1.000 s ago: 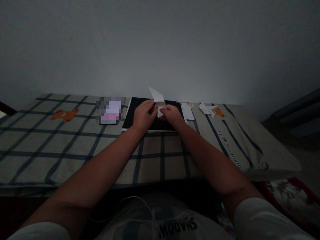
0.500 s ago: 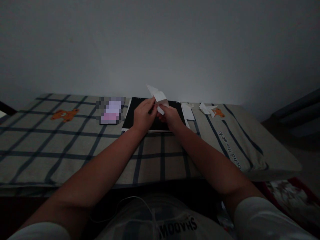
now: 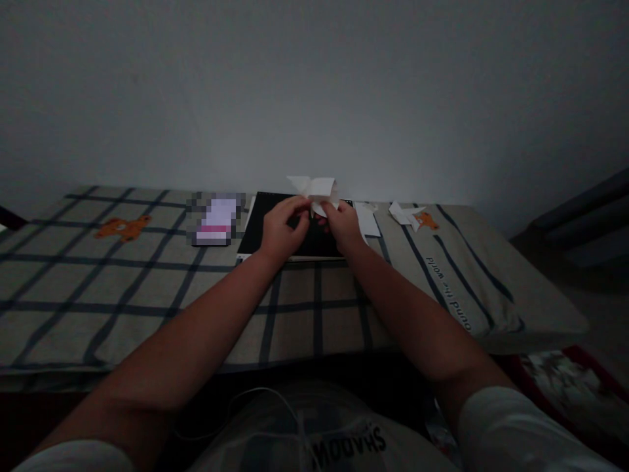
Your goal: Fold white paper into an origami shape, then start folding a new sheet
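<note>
Wall (image 3: 314,85): a plain pale wall filled the far half of the dim scene.
Bed cover (image 3: 98,288): beige cloth with dark check lines and orange bear motifs spread across the whole near surface.
Pillow (image 3: 472,275): a matching pillow with printed lettering lay at the right.
Black board (image 3: 275,226): a dark flat pad sat at the far middle of the cover, under both hands.
Blurred item (image 3: 216,219): a pale pink-and-white object lay just left of the board.
Left hand (image 3: 284,226): curled over the board, fingertips pinched on the lower left of the folded paper.
Right hand (image 3: 341,225): likewise closed, gripping the paper's lower right.
Folded paper (image 3: 314,189): white, creased, held above the board's far edge between both hands.
Paper scraps (image 3: 407,214): small white folded pieces lay right of the board.
</note>
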